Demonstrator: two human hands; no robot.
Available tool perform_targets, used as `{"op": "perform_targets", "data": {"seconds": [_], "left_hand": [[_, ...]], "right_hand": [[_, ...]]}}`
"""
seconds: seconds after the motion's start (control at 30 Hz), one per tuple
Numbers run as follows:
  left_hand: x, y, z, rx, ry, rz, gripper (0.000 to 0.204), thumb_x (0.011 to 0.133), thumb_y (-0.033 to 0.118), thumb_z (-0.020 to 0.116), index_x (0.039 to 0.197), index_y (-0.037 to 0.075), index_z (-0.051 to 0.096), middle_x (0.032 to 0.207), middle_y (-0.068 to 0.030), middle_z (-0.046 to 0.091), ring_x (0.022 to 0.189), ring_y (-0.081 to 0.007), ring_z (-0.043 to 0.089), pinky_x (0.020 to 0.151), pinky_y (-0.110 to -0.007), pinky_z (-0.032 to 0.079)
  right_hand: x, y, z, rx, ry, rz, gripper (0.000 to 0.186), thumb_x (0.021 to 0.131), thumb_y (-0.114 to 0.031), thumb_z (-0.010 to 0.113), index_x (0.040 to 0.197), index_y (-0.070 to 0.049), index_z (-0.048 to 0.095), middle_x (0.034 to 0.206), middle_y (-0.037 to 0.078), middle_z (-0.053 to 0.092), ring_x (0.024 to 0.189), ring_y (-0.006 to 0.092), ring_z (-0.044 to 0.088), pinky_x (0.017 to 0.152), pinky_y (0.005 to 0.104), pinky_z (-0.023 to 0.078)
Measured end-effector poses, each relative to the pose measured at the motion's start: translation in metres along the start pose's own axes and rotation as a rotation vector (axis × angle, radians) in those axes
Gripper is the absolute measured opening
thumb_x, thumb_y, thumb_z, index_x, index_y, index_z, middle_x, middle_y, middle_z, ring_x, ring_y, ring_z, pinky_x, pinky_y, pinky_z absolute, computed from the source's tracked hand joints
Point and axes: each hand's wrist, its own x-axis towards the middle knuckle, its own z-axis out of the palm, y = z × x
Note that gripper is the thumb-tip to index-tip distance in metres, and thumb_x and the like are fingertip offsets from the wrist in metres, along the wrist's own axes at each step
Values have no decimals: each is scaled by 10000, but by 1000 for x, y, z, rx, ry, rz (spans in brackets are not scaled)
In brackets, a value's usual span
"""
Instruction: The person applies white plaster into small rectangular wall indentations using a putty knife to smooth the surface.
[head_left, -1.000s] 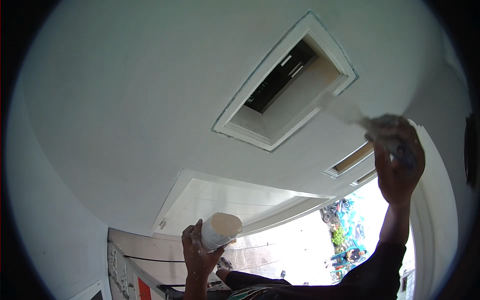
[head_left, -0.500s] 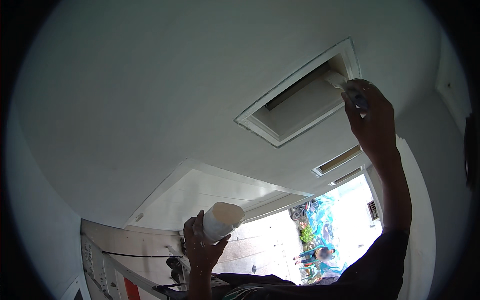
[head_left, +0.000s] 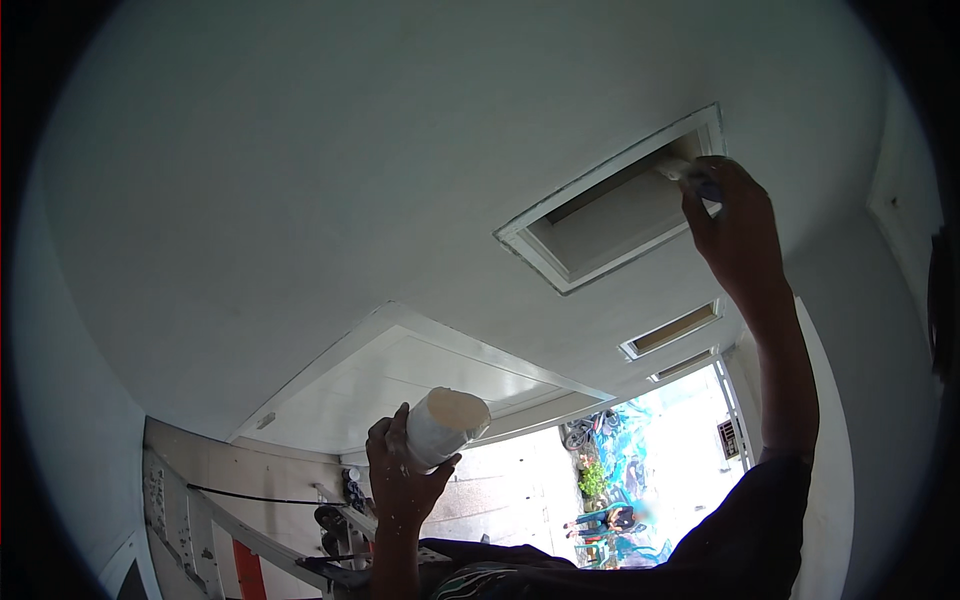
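My right hand point(head_left: 733, 205) is raised and closed on the handle of a paintbrush point(head_left: 672, 168). The brush's pale bristles reach inside the near right corner of a framed rectangular opening point(head_left: 545, 258) in the white ceiling. Whether the bristles touch the inner side I cannot tell. Lower down, my left hand point(head_left: 405, 470) wraps round a white cylindrical container point(head_left: 432, 430), tilted, with cream-coloured paint at its top. Small pale specks dot the left hand and wrist.
Two smaller ceiling openings point(head_left: 672, 330) lie farther off. A large white panel point(head_left: 385, 375) slopes at lower left. Below stands a metal ladder point(head_left: 215, 520) near a red-orange object point(head_left: 249, 570). Outside, a person point(head_left: 620, 518) sits near a green plant point(head_left: 592, 478) and a motorcycle point(head_left: 578, 432).
The view has shifted slightly, so the ceiling opening appears farther right and lower. My right hand with the paintbrush has moved a little within the opening's corner. The left hand still holds the container.
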Motion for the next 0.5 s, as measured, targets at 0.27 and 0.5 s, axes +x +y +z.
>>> {"op": "perform_targets", "data": {"seconds": [0.27,0.5], "left_hand": [[2,5,-5,66,15,-17,1101,556,231,1008,1500,80,462,1325,-178,517,1191,-377,592,968,-493,574],[1,3,-1,51,18,-27,1113,555,256,1011,1506,90,459,1321,-174,527,1181,-378,599,972,-501,567]], "right_hand": [[13,-7,-7,-75,-103,2,110,935,-121,684,949,-15,657,895,134,705,853,316,718,873,435,562],[17,4,2,-224,-148,-99,127,943,-142,686,978,-20,671,963,144,728,900,304,730,942,436,559]]}}
